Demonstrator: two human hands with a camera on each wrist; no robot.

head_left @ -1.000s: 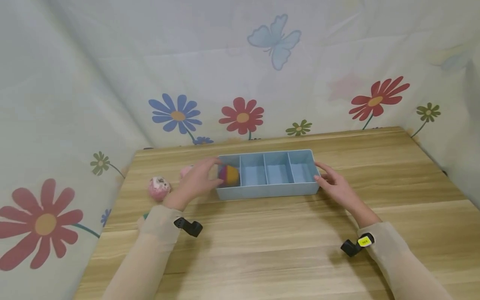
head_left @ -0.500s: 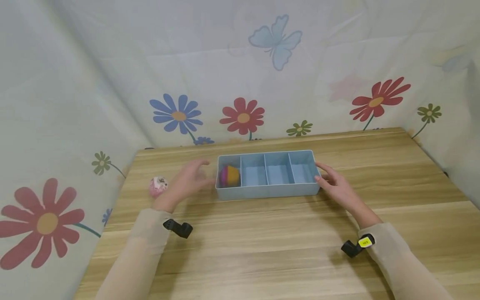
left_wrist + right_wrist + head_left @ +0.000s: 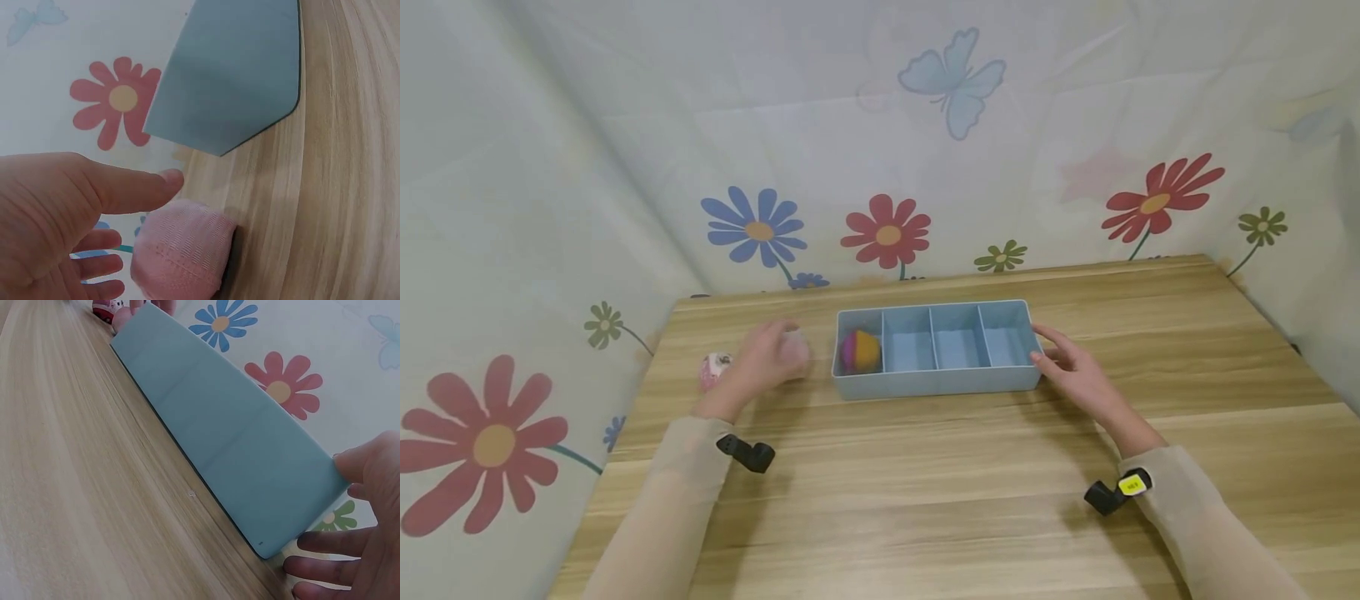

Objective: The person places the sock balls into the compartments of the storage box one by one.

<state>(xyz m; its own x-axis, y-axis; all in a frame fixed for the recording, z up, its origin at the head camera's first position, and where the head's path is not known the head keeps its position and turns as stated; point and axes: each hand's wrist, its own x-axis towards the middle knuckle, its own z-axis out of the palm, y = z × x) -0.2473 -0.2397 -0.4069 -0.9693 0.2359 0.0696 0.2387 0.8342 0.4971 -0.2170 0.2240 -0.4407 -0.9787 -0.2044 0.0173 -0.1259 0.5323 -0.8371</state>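
Note:
My left hand [image 3: 763, 358] is at a rolled-up pink sock [image 3: 181, 250] on the table, left of the tray. In the left wrist view the thumb stretches over the sock's top and the other fingers lie loosely beside it. My right hand [image 3: 1075, 379] touches the right end of a light blue tray [image 3: 936, 382] with four compartments, thumb at the rim corner, fingers extended along the end wall. A purple and yellow ball-shaped bundle [image 3: 861, 352] sits in the tray's leftmost compartment; the other compartments hold nothing.
A pink and white patterned bundle [image 3: 713, 368] lies at the table's left, partly hidden by my left wrist. The wooden table [image 3: 925, 483] ends at a flower-printed cloth [image 3: 820, 100] behind and on the left.
My left hand has left the purple and yellow bundle in the tray's leftmost compartment and moved left to the pink sock. My right hand stays at the tray's right end.

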